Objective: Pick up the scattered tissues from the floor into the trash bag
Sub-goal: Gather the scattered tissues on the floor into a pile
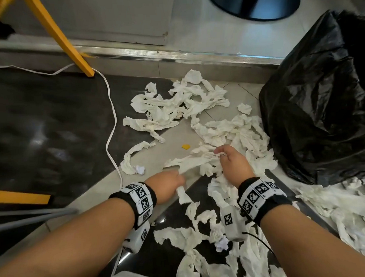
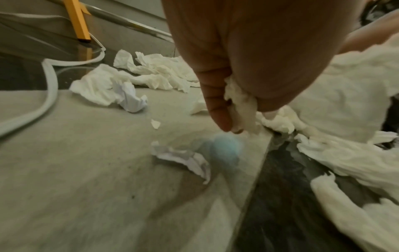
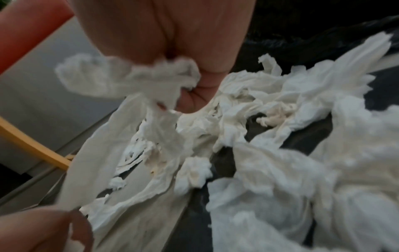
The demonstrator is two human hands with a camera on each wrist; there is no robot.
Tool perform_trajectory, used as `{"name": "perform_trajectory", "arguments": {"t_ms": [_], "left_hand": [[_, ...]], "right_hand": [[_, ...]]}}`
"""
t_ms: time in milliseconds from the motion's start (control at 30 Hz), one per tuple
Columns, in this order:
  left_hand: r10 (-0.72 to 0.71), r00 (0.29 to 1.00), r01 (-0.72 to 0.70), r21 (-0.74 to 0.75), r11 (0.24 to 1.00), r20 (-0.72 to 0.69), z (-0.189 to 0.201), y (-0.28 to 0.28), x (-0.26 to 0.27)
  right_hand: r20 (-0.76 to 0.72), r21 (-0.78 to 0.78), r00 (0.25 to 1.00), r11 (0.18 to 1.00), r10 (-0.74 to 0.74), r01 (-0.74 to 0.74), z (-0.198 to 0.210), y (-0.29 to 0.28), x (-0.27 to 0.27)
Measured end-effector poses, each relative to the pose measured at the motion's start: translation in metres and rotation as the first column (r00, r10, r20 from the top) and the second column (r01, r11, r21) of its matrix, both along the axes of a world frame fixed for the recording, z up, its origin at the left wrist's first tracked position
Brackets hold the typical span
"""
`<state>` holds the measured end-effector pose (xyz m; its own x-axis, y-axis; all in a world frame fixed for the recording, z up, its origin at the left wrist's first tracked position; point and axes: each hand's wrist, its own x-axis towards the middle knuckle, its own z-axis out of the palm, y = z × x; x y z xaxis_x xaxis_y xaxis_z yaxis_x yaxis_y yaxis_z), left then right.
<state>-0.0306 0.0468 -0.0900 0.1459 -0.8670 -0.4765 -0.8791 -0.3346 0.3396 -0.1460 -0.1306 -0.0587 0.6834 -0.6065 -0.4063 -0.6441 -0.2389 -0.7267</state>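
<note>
White tissues (image 1: 180, 101) lie torn and crumpled over the grey and black floor, with more by my knees (image 1: 193, 231). The black trash bag (image 1: 320, 92) stands at the right, its mouth not visible. My left hand (image 1: 180, 180) grips one end of a long tissue strip (image 1: 190, 161); the left wrist view shows the left hand (image 2: 228, 109) with fingers curled round a tissue wad (image 2: 241, 102). My right hand (image 1: 219, 154), just left of the bag, clutches the other end together with a tissue bunch (image 3: 155, 80). The tissue heap (image 3: 270, 119) lies under it.
A white cable (image 1: 112, 120) runs along the floor on the left, past a yellow chair leg (image 1: 60, 37). A metal step edge (image 1: 174, 55) crosses behind the tissues. A small yellow scrap (image 1: 186, 146) and a crumpled paper ball (image 1: 139, 169) lie among them.
</note>
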Motion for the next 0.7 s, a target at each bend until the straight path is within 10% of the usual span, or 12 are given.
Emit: {"name": "perform_trajectory", "arguments": {"t_ms": [533,700], "left_hand": [[0.198,0.98,-0.198,-0.009,0.98,-0.011,0.003,-0.008,0.006],[0.189,0.982,-0.189,0.036,0.981,0.004,0.003,-0.007,0.015]], "right_hand": [[-0.1,-0.169,0.992,0.981,0.083,-0.099,-0.006,-0.006,0.007],[-0.358,-0.159,0.885,0.915,0.296,-0.371,-0.028,0.002,0.015]]}}
